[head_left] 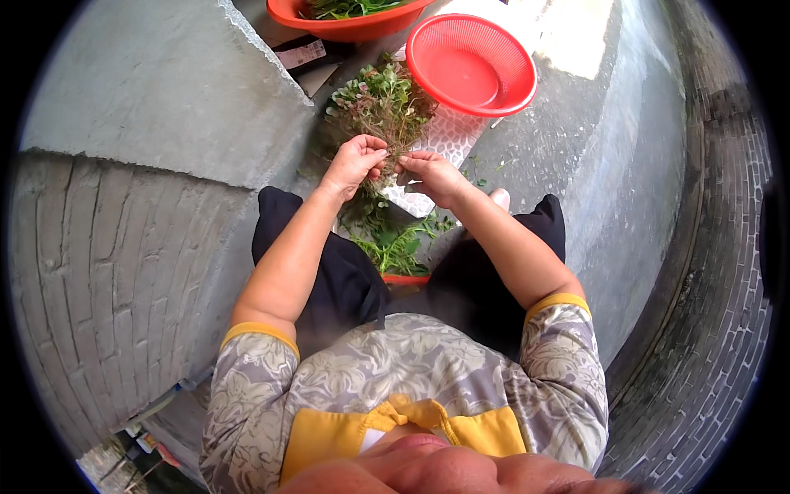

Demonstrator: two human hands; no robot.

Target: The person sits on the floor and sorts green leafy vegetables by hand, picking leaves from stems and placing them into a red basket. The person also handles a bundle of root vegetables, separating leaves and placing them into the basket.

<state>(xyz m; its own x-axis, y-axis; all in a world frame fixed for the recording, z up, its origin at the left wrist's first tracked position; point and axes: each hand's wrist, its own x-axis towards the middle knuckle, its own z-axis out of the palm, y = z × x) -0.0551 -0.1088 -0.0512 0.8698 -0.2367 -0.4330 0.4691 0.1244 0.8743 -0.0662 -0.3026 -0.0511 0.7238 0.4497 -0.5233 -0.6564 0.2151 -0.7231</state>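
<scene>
Before me lies a heap of leafy green plants with thin brown roots and stems (379, 102), resting on and beside a pebble-patterned slab (460, 133). My left hand (358, 163) is at the near edge of the heap, thumb and fingers pinched on fine stems. Facing it a short way to the right, my right hand (430, 176) pinches thumb against forefinger at the same thin strands. Exactly which strand each hand grips is too fine to make out. Below the hands, between my knees, loose green stems and leaves (398, 247) lie above a red rim (405, 280).
A red plastic colander (472, 68) sits on the far right part of the slab. Beyond the heap stands an orange basin (345, 28) holding long green leaves. A concrete ledge (166, 86) rises on the left, and a brick wall (722, 259) runs along the right.
</scene>
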